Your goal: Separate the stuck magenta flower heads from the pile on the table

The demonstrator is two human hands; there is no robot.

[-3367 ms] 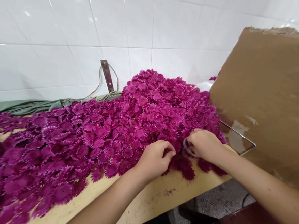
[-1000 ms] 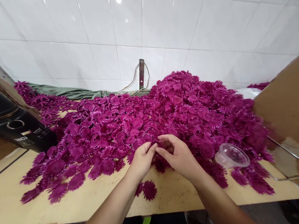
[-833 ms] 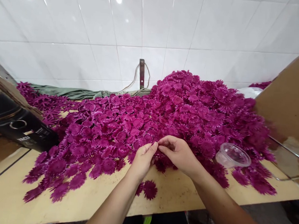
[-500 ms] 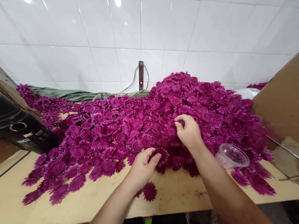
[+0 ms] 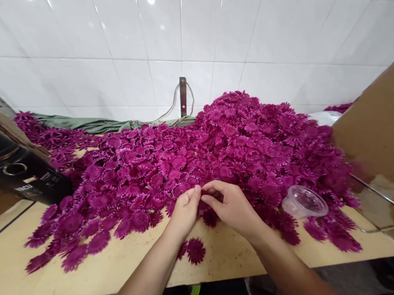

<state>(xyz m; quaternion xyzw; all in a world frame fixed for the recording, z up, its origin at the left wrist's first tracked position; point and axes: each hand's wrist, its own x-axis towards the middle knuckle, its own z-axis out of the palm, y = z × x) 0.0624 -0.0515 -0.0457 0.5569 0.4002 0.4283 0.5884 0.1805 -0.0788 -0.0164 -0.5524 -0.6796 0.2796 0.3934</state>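
Note:
A broad heap of magenta flower heads (image 5: 169,159) covers the pale wooden table (image 5: 121,268), piled highest at the right. At the heap's front edge, my left hand (image 5: 186,207) is closed, thumb pressed on its fingers; what they hold, if anything, is hidden. Touching or almost touching it, my right hand (image 5: 228,203) has thumb and fingers drawn together in a pinch, and the thing between them is too small to make out. One loose flower head (image 5: 196,251) lies on bare wood just below the hands.
A clear plastic cup (image 5: 304,203) sits right of my right forearm. At the left leans a black canister (image 5: 29,172). A large cardboard box (image 5: 384,120) stands at the right. Green cloth (image 5: 94,124) and a metal bracket (image 5: 183,97) are along the tiled wall.
My right hand has come down and left from the heap to meet my left hand. The flower head at my left fingers no longer shows there. The view has shifted slightly.

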